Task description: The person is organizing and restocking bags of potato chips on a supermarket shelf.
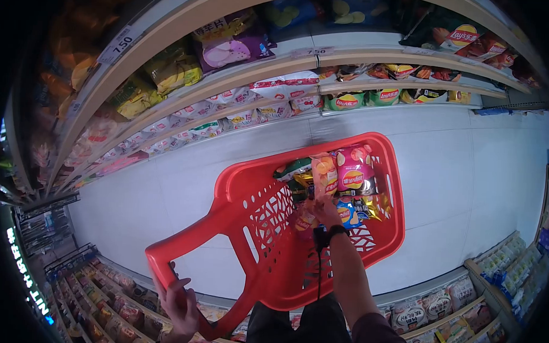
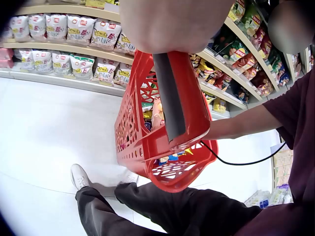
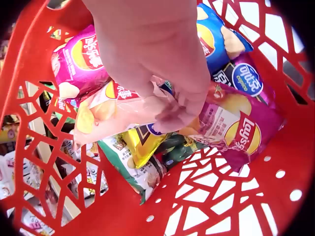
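Observation:
My left hand (image 1: 182, 307) grips the end handle of a red shopping basket (image 1: 226, 182); in the left wrist view that hand (image 2: 172, 24) is over the dark grip strip. Reaching down inside the basket, my right hand (image 1: 326, 211) pinches the end of a peach-coloured bag of chips (image 3: 110, 113). Around it lie a pink Lay's bag (image 1: 354, 168), a blue chip bag (image 3: 216, 42), a gold packet (image 3: 142, 145) and a green-and-white bag (image 3: 135, 167). A magenta Lay's bag (image 3: 241, 125) sits right by my right fingertips, its near edge partly hidden by them.
Snack shelves (image 1: 217, 79) with several rows of chip bags run along the far side of the pale tiled floor (image 1: 450, 153). More packed shelves (image 1: 457, 317) stand at the near side. A black cable (image 2: 241, 162) hangs from my right wrist.

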Motion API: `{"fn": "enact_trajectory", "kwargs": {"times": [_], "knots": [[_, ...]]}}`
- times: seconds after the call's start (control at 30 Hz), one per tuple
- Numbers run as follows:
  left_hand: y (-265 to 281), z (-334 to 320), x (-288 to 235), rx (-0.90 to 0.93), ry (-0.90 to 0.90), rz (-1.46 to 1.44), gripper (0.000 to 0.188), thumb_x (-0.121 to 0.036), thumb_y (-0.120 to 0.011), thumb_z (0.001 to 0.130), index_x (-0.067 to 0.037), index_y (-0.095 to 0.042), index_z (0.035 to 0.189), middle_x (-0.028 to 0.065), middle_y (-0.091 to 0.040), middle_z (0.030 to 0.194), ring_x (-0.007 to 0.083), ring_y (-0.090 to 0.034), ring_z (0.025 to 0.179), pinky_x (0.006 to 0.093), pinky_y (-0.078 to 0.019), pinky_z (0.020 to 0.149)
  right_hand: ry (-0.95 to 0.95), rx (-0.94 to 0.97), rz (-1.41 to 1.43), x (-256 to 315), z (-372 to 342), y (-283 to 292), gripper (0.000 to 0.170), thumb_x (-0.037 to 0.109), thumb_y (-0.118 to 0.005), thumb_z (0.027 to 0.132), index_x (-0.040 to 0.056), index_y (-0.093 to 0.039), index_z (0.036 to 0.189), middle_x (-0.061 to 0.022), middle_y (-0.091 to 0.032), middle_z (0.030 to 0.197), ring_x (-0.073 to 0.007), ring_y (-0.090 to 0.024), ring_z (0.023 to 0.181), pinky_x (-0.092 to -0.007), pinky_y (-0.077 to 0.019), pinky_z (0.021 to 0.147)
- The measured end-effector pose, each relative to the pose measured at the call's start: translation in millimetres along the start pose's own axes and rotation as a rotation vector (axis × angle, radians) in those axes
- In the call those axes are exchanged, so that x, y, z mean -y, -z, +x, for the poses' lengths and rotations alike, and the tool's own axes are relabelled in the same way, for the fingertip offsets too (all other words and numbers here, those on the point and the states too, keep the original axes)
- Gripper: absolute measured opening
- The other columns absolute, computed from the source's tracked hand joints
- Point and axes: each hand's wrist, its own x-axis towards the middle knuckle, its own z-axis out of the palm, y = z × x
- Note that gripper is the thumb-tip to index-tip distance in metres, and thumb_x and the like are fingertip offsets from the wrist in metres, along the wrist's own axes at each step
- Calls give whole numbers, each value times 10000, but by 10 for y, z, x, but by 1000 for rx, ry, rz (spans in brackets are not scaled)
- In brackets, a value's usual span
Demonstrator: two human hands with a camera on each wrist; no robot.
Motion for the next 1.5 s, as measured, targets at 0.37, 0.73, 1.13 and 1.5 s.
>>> {"fn": "enact_trajectory", "kwargs": {"times": [0.37, 0.73, 1.13, 1.5], "knots": [[-49, -21, -31, -54, -72, -55, 300, 107, -551, 769, -49, -592, 1023, 280, -271, 1467, 397, -537, 1152, 394, -452, 898, -188, -74, 168, 359, -985, -358, 216, 342, -573, 938, 179, -537, 801, 53, -497, 638, -91, -472, 544, -259, -455, 534], [38, -93, -85, -131, -113, -108, 231, 26, -579, 760, -46, -608, 978, 232, -206, 1533, 389, -637, 946, 382, -529, 729, 83, 36, -604, 1237, -1962, -98, 258, 283, -561, 942, 43, -642, 991, -100, -709, 749, -157, -660, 581, -273, -527, 509], [57, -128, -22, -139, -104, -224, 217, -17, -642, 736, -61, -655, 948, 244, -262, 1498, 424, -543, 1142, 418, -489, 944, 705, 52, -1359, 1810, -3694, -777, 467, 468, -498, 930, 34, -671, 925, -211, -670, 815, -373, -661, 807, -444, -504, 751], [-250, -171, 53, -80, -523, 442, 445, -351, -609, 862, -39, -578, 1177, 251, -321, 1459, 347, -402, 1322, 474, -328, 1091, 939, 284, -1804, 1923, -4657, -1338, 410, 404, -424, 956, 86, -670, 1037, -207, -673, 884, -399, -646, 831, -497, -509, 783]]}}
